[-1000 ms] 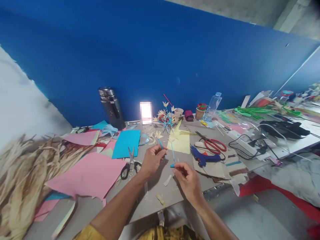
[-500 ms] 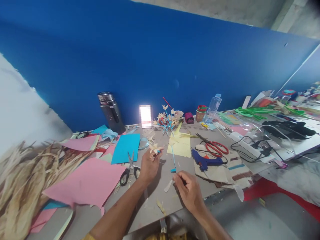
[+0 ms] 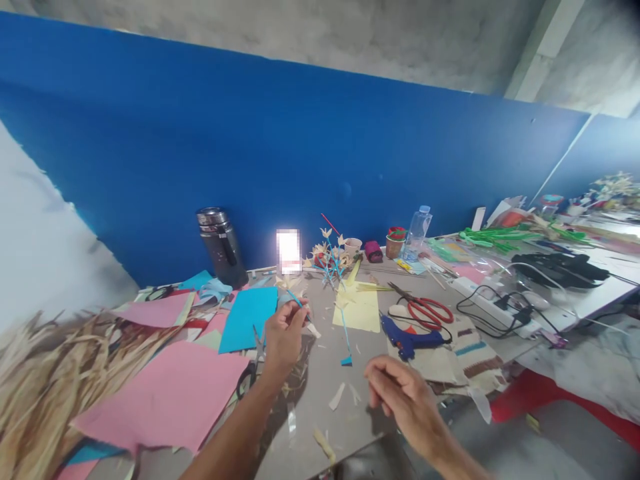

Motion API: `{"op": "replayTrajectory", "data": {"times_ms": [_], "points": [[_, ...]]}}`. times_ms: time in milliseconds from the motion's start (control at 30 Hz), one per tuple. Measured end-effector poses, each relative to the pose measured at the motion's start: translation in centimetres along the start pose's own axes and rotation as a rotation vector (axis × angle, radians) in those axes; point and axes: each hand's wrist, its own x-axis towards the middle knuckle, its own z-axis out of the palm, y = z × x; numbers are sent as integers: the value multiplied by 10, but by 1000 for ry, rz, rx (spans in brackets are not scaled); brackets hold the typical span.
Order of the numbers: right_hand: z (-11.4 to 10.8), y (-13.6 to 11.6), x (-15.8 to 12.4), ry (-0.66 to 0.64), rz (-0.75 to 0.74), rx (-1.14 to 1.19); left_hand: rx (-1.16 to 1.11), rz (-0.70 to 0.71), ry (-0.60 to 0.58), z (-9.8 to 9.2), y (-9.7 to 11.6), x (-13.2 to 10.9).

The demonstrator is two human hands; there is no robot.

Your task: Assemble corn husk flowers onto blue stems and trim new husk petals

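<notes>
My left hand (image 3: pixel 286 330) is closed in a pinch on a cream paper-like flower (image 3: pixel 287 287) with a short blue stem (image 3: pixel 294 298). To the right, my right hand (image 3: pixel 400 390) hovers over the table's front edge, fingers loosely curled and slightly apart, with nothing visible in it. Between the hands a thin blue stem (image 3: pixel 345 333) with a blue piece at its lower end rests on the table. Small pale scraps (image 3: pixel 337 397) lie left of my right hand. A blue glue gun (image 3: pixel 413 337) is just beyond that hand, and black-handled scissors (image 3: pixel 257 343) are partly behind my left wrist.
Red-handled scissors (image 3: pixel 425 310) lie beside the glue gun. A bunch of finished flowers (image 3: pixel 330 257), a dark flask (image 3: pixel 223 247) and a clear bottle (image 3: pixel 417 233) stand along the wall. Pink paper (image 3: pixel 165 393) and dry husks (image 3: pixel 35 393) cover the left; a power strip (image 3: pixel 493 310) sits right.
My right hand has moved right, away from the pale scrap and the blue stem. My left hand has turned the flower, so its blue stem now shows. The view has tilted up.
</notes>
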Motion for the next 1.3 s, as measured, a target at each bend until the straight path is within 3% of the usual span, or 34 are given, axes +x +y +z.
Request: {"op": "replayTrajectory", "data": {"times_ms": [100,233,300,433,533,700,933,1167,1300], "points": [[-33,-29,25,-24,-70,-104,34,42,2,-6,8,10],[-56,-56,99,-114,-2,-347,63,36,19,-9,-3,17],[-53,-61,141,-116,38,-653,64,5,19,-10,-16,18],[-28,-56,211,-79,78,-838,21,-36,24,-14,-36,19],[-7,-46,239,-3,105,-964,20,-34,21,-18,-38,20],[12,-23,252,108,54,-1083,57,-28,0,-19,-32,16],[14,-9,256,122,29,-1150,72,-4,-6,-15,-33,16],[7,-22,260,12,104,-1201,65,-25,-14,-14,-31,15],[-1,-31,238,-141,41,-1244,-8,-52,-33,-13,-33,15]]}}
